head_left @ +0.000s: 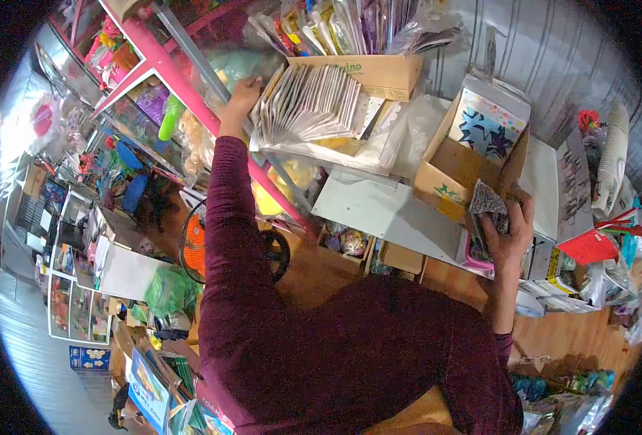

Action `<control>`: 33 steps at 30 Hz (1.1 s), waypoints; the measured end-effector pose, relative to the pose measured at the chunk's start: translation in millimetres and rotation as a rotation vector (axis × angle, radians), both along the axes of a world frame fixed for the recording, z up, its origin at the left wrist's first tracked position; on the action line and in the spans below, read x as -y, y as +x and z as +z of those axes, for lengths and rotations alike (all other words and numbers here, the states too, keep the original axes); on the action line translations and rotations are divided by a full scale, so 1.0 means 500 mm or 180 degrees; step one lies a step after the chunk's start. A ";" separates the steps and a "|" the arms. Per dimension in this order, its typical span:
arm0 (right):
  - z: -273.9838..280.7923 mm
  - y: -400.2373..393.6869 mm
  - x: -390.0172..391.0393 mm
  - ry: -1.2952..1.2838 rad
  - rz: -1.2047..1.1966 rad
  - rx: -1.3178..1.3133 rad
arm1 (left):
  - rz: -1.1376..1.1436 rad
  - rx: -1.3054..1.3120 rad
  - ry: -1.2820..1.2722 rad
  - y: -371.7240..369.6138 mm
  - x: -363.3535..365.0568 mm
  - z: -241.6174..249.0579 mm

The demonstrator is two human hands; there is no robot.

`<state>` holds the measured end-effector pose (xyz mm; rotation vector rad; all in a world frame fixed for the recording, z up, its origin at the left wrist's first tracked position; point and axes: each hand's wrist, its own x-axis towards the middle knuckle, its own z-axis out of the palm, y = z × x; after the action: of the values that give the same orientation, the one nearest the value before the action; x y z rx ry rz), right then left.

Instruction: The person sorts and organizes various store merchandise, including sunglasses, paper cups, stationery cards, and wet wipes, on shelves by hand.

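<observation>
**Right hand on a grey cloth, left hand at the row of packets**

My right hand (511, 235) is closed around a grey cloth (489, 204), thumb and fingers wrapped about its lower part so that the cloth stands up out of the fist. Something pink (474, 259) curves out just below the hand; I cannot tell what it is or whether I am gripping it too. The cloth sits right against the near corner of an open cardboard box (451, 174), which holds a flat pack printed with dark star shapes (486, 130).

My left hand (244, 94) is stretched up and away, fingers bent against the end of a row of thin flat packets (310, 105) standing on edge on a shelf (335, 152). I cannot tell whether the fingers pinch a packet or only rest on the row. Both arms are in dark red sleeves (227, 217).

Behind the row stands another cardboard box (379, 72) stuffed with colourful wrapped goods. A pink shelf frame (176, 80) runs diagonally just left of my left hand. Between my two hands lies a pale flat board (386, 210). Far right, a red tag (588, 246) hangs near a stack of white cups (614, 163). Below my left arm an orange fan (194, 243) stands on the wooden floor.
</observation>
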<state>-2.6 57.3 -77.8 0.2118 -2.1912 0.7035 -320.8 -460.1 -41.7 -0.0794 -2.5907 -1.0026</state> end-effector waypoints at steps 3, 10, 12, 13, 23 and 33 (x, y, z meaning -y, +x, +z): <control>-0.006 -0.003 -0.004 -0.0033 0.0034 -0.0022 | 0.0248 -0.0573 -0.0280 0.054 -0.027 0.009; 0.005 -0.001 -0.009 0.0062 -0.0121 0.0068 | -0.0316 -0.1649 0.0105 0.219 -0.266 0.182; 0.008 0.004 -0.016 0.0138 -0.0008 0.0066 | -0.0828 -0.1790 0.0307 0.258 -0.351 0.200; 0.011 0.009 -0.024 0.0217 0.0038 0.0006 | -0.1370 -0.1662 0.0195 0.280 -0.400 0.203; 0.037 0.121 -0.086 -0.0003 0.0234 0.0467 | -0.2359 -0.0049 0.0579 0.127 -0.785 0.123; 0.035 0.119 -0.080 0.0122 0.0148 0.0461 | -0.1732 -0.0549 -0.0151 -0.074 -0.929 0.039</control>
<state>57.1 97.2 -60.5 0.2386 -2.3456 0.7228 -358.0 4.6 -22.4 -0.8806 -2.4782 -1.0457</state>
